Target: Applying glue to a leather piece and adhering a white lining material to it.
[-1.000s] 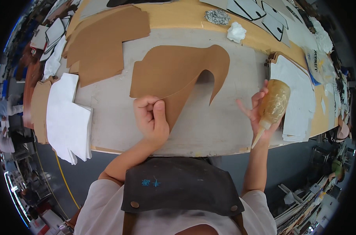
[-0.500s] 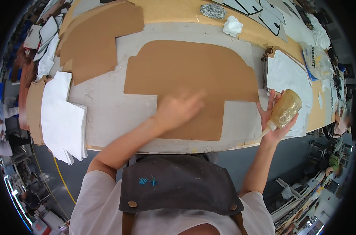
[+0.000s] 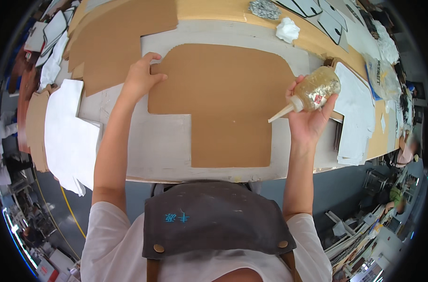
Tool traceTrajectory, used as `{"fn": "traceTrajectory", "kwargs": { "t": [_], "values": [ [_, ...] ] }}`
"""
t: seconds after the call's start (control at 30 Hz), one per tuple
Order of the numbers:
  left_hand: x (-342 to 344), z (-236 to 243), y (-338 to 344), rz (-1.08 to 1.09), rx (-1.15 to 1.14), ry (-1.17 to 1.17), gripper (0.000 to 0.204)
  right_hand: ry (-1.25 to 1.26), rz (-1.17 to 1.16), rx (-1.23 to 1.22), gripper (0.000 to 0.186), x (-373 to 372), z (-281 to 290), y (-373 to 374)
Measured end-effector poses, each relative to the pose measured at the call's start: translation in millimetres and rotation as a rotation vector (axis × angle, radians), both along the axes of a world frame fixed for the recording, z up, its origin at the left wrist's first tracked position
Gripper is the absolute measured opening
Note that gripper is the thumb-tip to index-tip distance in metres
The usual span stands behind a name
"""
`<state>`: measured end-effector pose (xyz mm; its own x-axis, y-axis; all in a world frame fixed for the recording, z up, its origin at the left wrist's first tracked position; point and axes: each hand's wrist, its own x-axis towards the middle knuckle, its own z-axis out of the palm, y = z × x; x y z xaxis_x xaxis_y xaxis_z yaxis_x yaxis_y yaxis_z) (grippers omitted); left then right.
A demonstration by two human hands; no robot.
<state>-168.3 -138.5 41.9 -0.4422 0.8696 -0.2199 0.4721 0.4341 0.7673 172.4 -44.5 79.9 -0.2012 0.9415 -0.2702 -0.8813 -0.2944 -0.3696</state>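
Head view: white sheets (image 3: 68, 136) are seen at left. The brown cut-out panel (image 3: 223, 98), laid flat at centre, is pressed at its upper left edge by the left hand (image 3: 139, 77), fingers loosely spread. At right, a glue bottle (image 3: 313, 91) is gripped firmly by the right hand (image 3: 308, 117), nozzle pointing down-left.

Brown sheet (image 3: 223, 101), folded a second ago, now lies flat at frame centre, left hand (image 3: 139, 77) gone from its lower middle to its upper-left edge, right hand (image 3: 310, 117) lifting the glue bottle (image 3: 315, 91), nozzle tipped left over the sheet's right edge.
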Motion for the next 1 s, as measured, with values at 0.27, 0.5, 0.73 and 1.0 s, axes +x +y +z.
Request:
{"fn": "traceTrajectory", "kwargs": {
  "t": [0.27, 0.5, 0.73, 1.0],
  "values": [
    [26, -12, -33, -0.030, 0.360, 0.546, 0.040, -0.061, 0.090, -0.004, 0.060, -63, 1, 6],
    [69, -8, 58, -0.282, 0.632, 0.419, 0.023, -0.093, 0.043, 0.204, 0.050, -22, 5, 36],
    [109, -25, 244, -0.349, 0.701, 0.624, 0.020, -0.330, -0.189, 0.365, 0.056, 29, 2, 68],
    [92, -33, 307, -0.421, 0.473, 0.369, 0.025, -0.405, -0.181, 0.355, 0.058, 20, -8, 84]
  ]
}}
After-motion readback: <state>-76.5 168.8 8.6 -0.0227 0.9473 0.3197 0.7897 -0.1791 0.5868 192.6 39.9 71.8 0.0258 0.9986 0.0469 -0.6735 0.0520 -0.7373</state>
